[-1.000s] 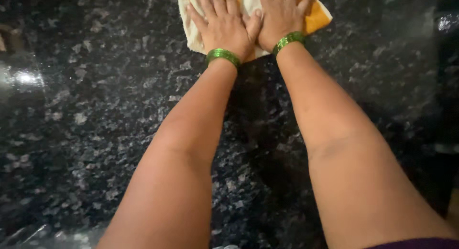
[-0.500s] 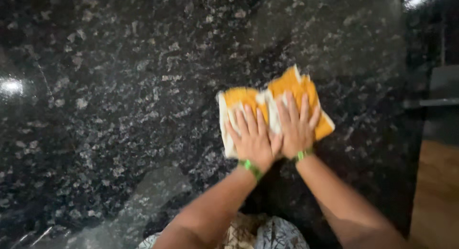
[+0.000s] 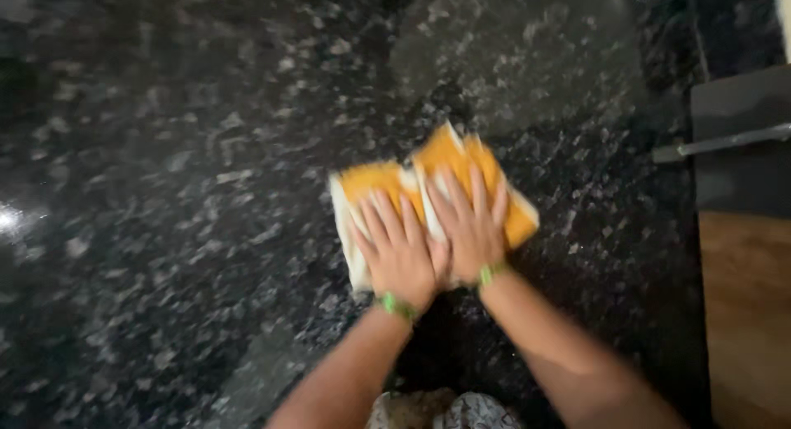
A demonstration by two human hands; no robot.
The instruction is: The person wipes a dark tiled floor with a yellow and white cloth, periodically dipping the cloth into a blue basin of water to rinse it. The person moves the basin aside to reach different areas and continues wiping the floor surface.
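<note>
Surface: a black speckled stone tabletop point(image 3: 189, 190) filled nearly the whole view, glossy, with a bright glint at its far left edge.
Landmark: a yellow-orange cloth with white edges point(image 3: 445, 161) lay flat on the tabletop, a little right of the middle of the view; the picture was blurred by motion.
Left hand: the left hand point(image 3: 400, 252) lay palm down on the near left part of the cloth, fingers spread and pointing away from the person.
Right hand: the right hand point(image 3: 470, 227) lay palm down on the near right part of the cloth, just beside the left hand, the two touching at the thumbs.
Grip: neither hand was closed around anything; both were open and flat, pressing on the cloth.
Wrists: a green bangle point(image 3: 397, 307) sat on the left wrist, just nearer than the cloth; another showed on the right wrist.
Right of the cloth: a dark panel with a metal bar handle point(image 3: 725, 142) stood well apart from it, past the tabletop's edge, with brown wooden floor point(image 3: 746, 314) below.
Near the cloth's near side: patterned fabric point(image 3: 445, 411) showed at the bottom edge, between the forearms.
</note>
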